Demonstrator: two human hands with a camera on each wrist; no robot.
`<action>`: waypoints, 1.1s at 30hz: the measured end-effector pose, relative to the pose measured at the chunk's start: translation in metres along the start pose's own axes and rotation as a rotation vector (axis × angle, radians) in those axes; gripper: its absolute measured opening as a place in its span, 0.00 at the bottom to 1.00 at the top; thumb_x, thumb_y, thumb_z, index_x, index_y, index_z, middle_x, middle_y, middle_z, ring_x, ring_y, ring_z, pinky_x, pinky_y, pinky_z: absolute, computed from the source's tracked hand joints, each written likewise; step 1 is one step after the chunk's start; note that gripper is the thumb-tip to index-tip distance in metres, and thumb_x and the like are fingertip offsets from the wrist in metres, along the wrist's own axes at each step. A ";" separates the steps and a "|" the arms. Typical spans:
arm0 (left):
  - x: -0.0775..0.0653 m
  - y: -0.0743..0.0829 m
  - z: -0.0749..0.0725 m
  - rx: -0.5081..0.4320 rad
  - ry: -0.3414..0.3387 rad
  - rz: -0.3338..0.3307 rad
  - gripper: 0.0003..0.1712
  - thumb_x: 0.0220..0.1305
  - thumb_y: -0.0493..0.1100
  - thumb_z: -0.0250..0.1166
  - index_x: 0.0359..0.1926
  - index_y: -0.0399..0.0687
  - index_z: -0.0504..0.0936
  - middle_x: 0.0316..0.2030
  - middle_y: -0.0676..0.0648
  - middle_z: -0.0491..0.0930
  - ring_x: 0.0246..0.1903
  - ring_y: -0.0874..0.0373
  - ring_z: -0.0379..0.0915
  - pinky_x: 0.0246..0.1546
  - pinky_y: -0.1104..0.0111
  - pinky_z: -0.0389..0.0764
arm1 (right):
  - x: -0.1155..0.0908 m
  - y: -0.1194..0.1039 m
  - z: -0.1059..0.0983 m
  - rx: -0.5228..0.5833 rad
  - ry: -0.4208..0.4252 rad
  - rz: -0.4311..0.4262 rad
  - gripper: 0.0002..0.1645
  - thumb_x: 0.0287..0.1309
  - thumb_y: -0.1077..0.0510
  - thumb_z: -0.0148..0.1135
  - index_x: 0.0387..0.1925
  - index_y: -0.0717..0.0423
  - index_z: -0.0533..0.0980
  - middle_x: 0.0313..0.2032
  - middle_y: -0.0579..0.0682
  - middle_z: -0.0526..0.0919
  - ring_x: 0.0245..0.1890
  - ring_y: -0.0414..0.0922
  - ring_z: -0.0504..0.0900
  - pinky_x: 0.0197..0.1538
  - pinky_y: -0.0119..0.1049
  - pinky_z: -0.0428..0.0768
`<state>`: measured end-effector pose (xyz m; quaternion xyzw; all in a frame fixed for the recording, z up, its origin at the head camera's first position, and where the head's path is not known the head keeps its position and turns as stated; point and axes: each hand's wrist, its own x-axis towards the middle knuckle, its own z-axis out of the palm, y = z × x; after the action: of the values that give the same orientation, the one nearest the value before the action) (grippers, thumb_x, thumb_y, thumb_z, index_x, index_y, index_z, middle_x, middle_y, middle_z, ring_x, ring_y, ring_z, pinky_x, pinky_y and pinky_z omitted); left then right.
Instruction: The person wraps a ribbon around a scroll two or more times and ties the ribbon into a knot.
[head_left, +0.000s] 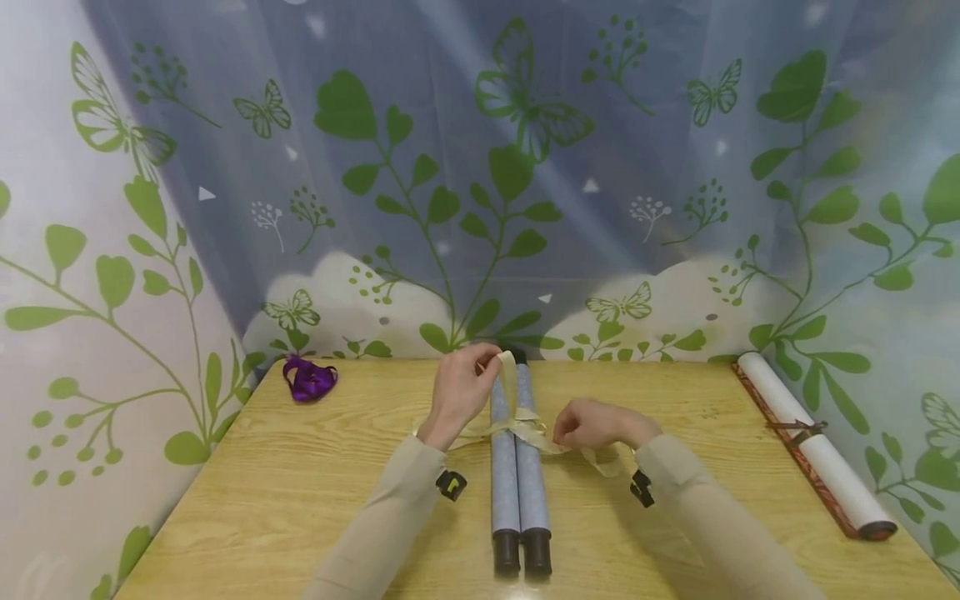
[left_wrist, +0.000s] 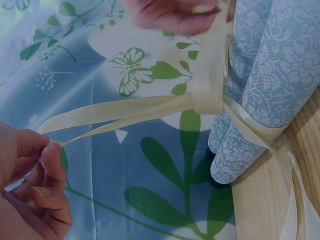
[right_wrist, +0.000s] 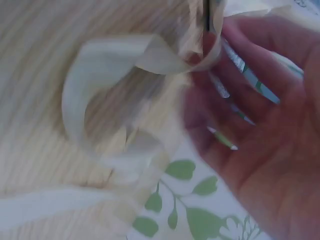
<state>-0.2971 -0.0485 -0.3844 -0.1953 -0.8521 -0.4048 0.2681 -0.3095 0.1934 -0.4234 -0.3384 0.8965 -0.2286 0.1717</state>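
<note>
Left hand (head_left: pixel 463 392) and right hand (head_left: pixel 598 423) pinch a cream ribbon (left_wrist: pixel 207 90) wrapped round twin blue brocade scroll rolls (head_left: pixel 506 483) on the wooden table (head_left: pixel 285 483). Uneven pulling could collapse its loop (head_left: pixel 509 379) — loosening the binding.

The left hand (head_left: pixel 462 387) pinched a raised loop of cream ribbon (head_left: pixel 508 382) above two pale-blue scrolls (head_left: pixel 532 492) (dark-capped, lying side by side) on the wooden table (head_left: pixel 300 492). The right hand (head_left: pixel 602 423), fingers curled, held the ribbon just right of them. A purple bundle (head_left: pixel 310 381) lay near the back left corner; a cord-tied white scroll (head_left: pixel 843 475) lay at the right.
</note>
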 end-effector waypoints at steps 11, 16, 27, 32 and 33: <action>-0.001 0.001 0.000 -0.009 0.002 0.005 0.09 0.62 0.36 0.62 0.38 0.44 0.88 0.26 0.50 0.86 0.19 0.64 0.73 0.20 0.74 0.71 | 0.027 -0.031 0.028 -0.062 0.348 -0.005 0.11 0.54 0.45 0.72 0.31 0.45 0.83 0.26 0.37 0.82 0.25 0.33 0.75 0.31 0.30 0.75; -0.001 0.000 0.000 -0.021 -0.001 -0.005 0.09 0.62 0.36 0.61 0.38 0.44 0.88 0.26 0.50 0.86 0.19 0.65 0.72 0.20 0.74 0.71 | 0.030 -0.032 0.029 -0.030 0.336 -0.023 0.06 0.61 0.53 0.67 0.30 0.50 0.82 0.25 0.40 0.82 0.24 0.33 0.74 0.30 0.30 0.74; -0.002 -0.001 0.002 -0.024 -0.003 -0.006 0.08 0.63 0.37 0.62 0.39 0.44 0.88 0.26 0.49 0.86 0.18 0.65 0.71 0.19 0.74 0.70 | 0.029 -0.017 0.014 0.020 0.323 0.106 0.08 0.62 0.56 0.64 0.30 0.53 0.85 0.24 0.44 0.83 0.20 0.37 0.74 0.27 0.32 0.74; -0.002 0.000 0.004 -0.020 -0.001 0.002 0.08 0.63 0.36 0.62 0.38 0.43 0.88 0.26 0.49 0.85 0.18 0.65 0.72 0.24 0.70 0.74 | 0.035 -0.017 0.020 0.074 0.340 0.254 0.14 0.59 0.55 0.68 0.44 0.58 0.81 0.22 0.46 0.83 0.19 0.42 0.79 0.23 0.33 0.75; -0.003 0.000 0.004 -0.016 -0.001 0.002 0.08 0.63 0.36 0.62 0.38 0.43 0.88 0.26 0.49 0.85 0.18 0.65 0.72 0.27 0.69 0.75 | 0.036 -0.017 0.022 0.099 0.335 0.271 0.17 0.59 0.56 0.67 0.48 0.60 0.79 0.23 0.47 0.83 0.19 0.44 0.80 0.23 0.33 0.75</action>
<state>-0.2962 -0.0457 -0.3880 -0.1984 -0.8488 -0.4115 0.2663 -0.3161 0.1511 -0.4380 -0.1630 0.9375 -0.3003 0.0658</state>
